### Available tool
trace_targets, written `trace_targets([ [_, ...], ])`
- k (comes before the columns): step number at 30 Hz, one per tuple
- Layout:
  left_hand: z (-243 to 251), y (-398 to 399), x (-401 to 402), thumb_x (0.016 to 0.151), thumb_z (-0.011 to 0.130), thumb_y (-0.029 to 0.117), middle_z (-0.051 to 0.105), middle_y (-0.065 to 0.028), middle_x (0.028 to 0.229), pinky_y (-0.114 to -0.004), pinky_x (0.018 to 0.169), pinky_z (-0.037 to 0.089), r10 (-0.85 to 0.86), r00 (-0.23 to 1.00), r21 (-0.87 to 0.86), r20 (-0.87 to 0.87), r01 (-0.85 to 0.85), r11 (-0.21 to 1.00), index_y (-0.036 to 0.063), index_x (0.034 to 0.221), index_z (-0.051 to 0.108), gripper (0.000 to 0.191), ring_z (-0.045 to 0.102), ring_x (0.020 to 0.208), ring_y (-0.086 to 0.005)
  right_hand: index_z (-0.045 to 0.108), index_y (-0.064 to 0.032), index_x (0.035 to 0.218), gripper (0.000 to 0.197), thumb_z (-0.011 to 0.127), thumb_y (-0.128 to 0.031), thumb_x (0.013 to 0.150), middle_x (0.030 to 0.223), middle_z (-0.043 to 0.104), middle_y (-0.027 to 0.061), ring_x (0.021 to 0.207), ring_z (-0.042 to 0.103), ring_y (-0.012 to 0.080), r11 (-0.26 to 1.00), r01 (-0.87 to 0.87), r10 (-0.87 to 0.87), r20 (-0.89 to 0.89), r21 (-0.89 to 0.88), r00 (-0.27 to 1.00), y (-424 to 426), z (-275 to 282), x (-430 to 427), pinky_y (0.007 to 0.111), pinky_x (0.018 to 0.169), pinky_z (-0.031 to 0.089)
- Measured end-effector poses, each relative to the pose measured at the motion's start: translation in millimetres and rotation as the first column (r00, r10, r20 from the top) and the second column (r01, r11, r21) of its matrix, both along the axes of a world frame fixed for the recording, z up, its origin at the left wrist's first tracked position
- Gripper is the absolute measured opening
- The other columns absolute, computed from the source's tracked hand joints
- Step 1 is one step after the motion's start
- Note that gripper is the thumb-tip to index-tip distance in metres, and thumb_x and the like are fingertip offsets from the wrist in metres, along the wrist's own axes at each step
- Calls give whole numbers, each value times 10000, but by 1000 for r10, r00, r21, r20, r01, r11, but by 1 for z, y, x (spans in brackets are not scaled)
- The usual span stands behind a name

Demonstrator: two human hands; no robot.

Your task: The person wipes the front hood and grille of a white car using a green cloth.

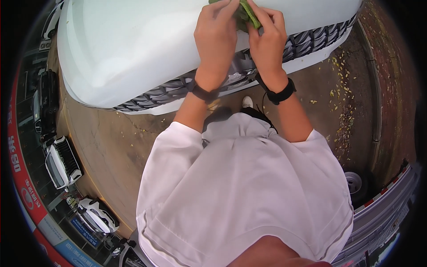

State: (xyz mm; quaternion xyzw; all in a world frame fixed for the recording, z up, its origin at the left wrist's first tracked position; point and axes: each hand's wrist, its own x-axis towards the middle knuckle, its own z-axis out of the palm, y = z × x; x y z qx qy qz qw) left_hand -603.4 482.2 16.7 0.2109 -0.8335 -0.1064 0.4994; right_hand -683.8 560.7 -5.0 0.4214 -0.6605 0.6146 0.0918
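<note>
At the top of the view, both my hands pinch a small folded green piece point(248, 14). It has a bright ridged strip along one side and darker green folds; whether it is cloth or leaf I cannot tell. My left hand point(216, 41) grips its left part, and my right hand point(269, 35) holds the strip between thumb and fingers. Beneath and beyond them lies the white hood point(133, 43) of a car. Its dark mesh grille point(310, 40) runs below my hands. A black band circles each wrist.
A white shoe point(247, 102) shows on the pavement below the bumper. Fallen yellow leaves point(343, 110) lie along the kerb point(375, 93) at right. A wheel point(353, 183) and a grey truck side point(383, 220) stand lower right. Parked cars, including a white pickup point(61, 163), line the left.
</note>
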Motion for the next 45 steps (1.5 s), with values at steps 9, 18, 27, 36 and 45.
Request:
trace_targets([
  [9,-22,35,-8,708,627,-58,643,-37,991,-321,639,536,-101,987,56,124,95,994,182,1051,709,426,639,770,-218,644,-101,1205,508,629,99,738,1018,566,115,919,591,294,984,147,-147,-7,101,989,40,-34,-6,353,798,501],
  [18,-26,32,80,717,628,-169,618,-80,1033,-242,620,559,44,993,160,113,-62,985,97,1091,704,465,625,787,-160,678,-134,1171,598,634,169,656,1026,558,84,837,609,231,993,-106,100,126,48,987,23,-27,64,317,723,516],
  [27,-51,49,201,724,634,-167,626,-86,1061,-257,608,541,274,913,207,302,-343,916,72,1113,679,459,618,805,-161,651,-135,1178,588,639,127,652,1021,539,75,783,612,259,917,-400,377,343,-6,860,17,-70,176,363,646,534],
  [36,-189,100,262,772,661,4,601,-74,1007,-355,614,532,-6,884,570,468,-297,766,128,1114,667,364,640,753,-270,608,-92,1251,507,635,67,769,1088,557,119,933,605,300,736,-515,227,556,440,800,93,-182,220,364,803,508],
  [45,-267,76,331,760,659,22,594,-40,954,-379,591,521,183,892,472,412,-381,795,159,1096,674,363,635,738,-255,573,-56,1278,495,625,66,802,1168,542,137,1028,588,318,777,-419,239,396,470,887,54,-253,303,362,865,503],
])
